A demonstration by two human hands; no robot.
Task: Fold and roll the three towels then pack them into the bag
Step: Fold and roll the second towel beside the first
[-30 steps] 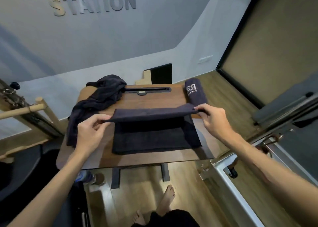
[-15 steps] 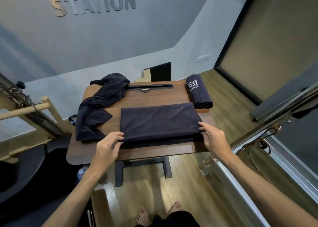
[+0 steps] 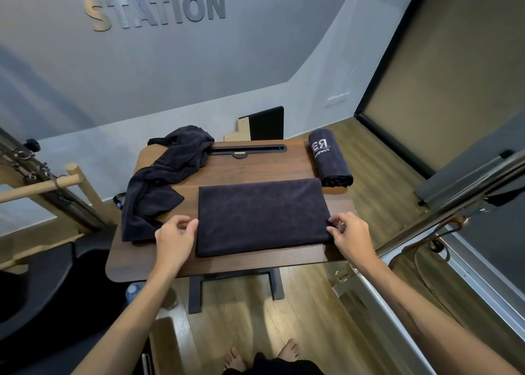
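A dark towel [image 3: 261, 215] lies folded into a flat rectangle on the near half of the wooden table [image 3: 255, 167]. My left hand [image 3: 176, 238] is at the towel's left edge, with thumb and fingertips pinching that edge. My right hand [image 3: 350, 238] pinches the towel's right edge near the front corner. A rolled dark towel with white lettering [image 3: 329, 158] lies at the back right of the table. A third dark towel [image 3: 164, 181] lies crumpled on the left side and hangs over the table's edge. I see no bag plainly.
A metal frame with rails [image 3: 443, 210] runs close along the right. A wooden bar [image 3: 42, 184] and a black padded seat [image 3: 42, 286] stand on the left. A water bottle [image 3: 132, 292] sits under the table. A black board [image 3: 264, 123] leans on the wall behind.
Both hands brought the towel's far edge toward me and laid it down, folding the towel in half. They then shifted from the near corners to its side edges.
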